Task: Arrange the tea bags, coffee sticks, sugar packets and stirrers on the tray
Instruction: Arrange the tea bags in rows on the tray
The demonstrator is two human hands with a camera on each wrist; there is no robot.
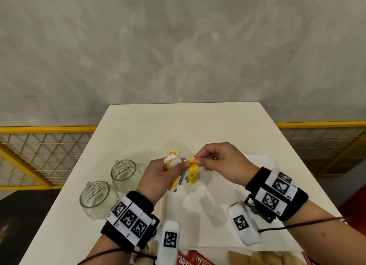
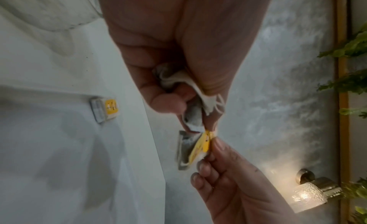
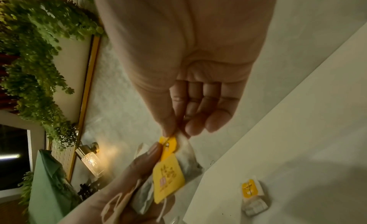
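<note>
My left hand (image 1: pixel 178 164) grips a bunch of white tea bags (image 1: pixel 172 159) with yellow tags above the table. The right hand (image 1: pixel 198 161) pinches the top of one yellow-tagged tea bag (image 1: pixel 193 177) that hangs from that bunch. The right wrist view shows the pinch (image 3: pixel 174 134) just above the yellow tag (image 3: pixel 168 178). One tea bag (image 3: pixel 253 197) lies flat on the white tray (image 1: pixel 217 221), also in the left wrist view as tea bag (image 2: pixel 105 109). Red coffee sticks (image 1: pixel 190 260) and brown sugar packets (image 1: pixel 257 258) lie at the near edge. No stirrers are visible.
Two empty glass jars (image 1: pixel 124 175) (image 1: pixel 97 199) stand on the white table (image 1: pixel 178 126), left of the tray. A yellow mesh railing (image 1: pixel 43 155) runs behind the table on both sides. A grey wall rises at the back.
</note>
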